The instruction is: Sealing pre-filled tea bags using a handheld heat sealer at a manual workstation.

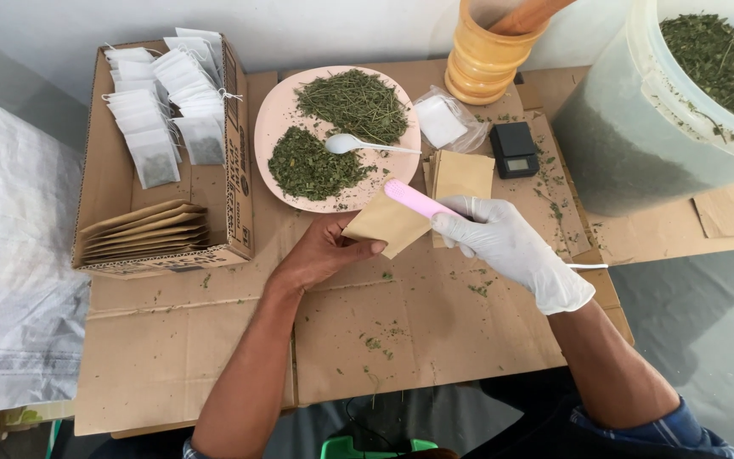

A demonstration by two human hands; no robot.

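**Envelope in hand, herbs on plate**

Head view: left hand (pixel 320 253) pinches a brown envelope (pixel 386 223) beside the plate (pixel 275 115); gloved right hand (pixel 511 248) grips a pink tool (pixel 418 201) touching it. Finished envelopes (pixel 144 231) fill the box (pixel 239 170), blank ones (pixel 462 174) wait

Plain pale wall (pixel 316 25) along top, evenly lit, soft daylight. Grey floor (pixel 707 323) at right and bottom. Flattened brown cardboard sheets (pixel 214 340) spread as work surface, small green crumbs scattered on them. White woven sack fabric (pixel 10 255) covering left side
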